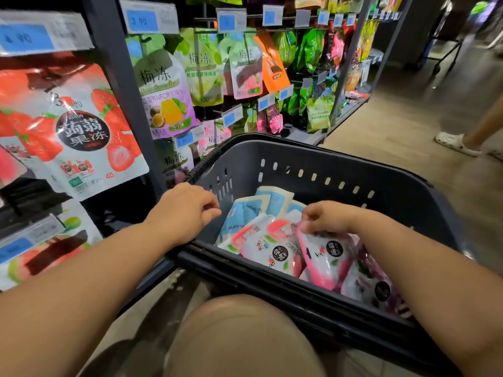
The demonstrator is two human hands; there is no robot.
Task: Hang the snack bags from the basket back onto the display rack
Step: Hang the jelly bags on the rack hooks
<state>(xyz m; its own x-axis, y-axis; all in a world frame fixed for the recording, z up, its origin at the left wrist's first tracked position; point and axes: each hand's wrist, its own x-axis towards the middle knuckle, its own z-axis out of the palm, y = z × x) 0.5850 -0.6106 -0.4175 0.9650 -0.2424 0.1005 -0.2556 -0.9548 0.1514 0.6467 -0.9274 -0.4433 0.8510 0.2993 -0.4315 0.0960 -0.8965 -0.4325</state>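
Head view: right hand [329,219] pinches the top edge of a pink snack bag [325,258] lying atop other bags [245,213] in the dark basket [299,151]; left hand [187,210] hovers over the basket's left corner, fingers loosely curled, holding nothing; display rack [119,77] stands just left.

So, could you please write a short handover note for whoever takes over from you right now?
Left hand: holds nothing, fingers loosely curled, over the left rim of the basket.
Right hand: pinches the top edge of a pink-and-white bag, which lies inside the basket.
Also in the basket: more pink bags, pale blue bags and a purple bag.
The display rack stands to the left, with bags hanging on it.
Done: cannot tell how many are already hung.
Left: lift out the pinched bag, hang it, then the rest.
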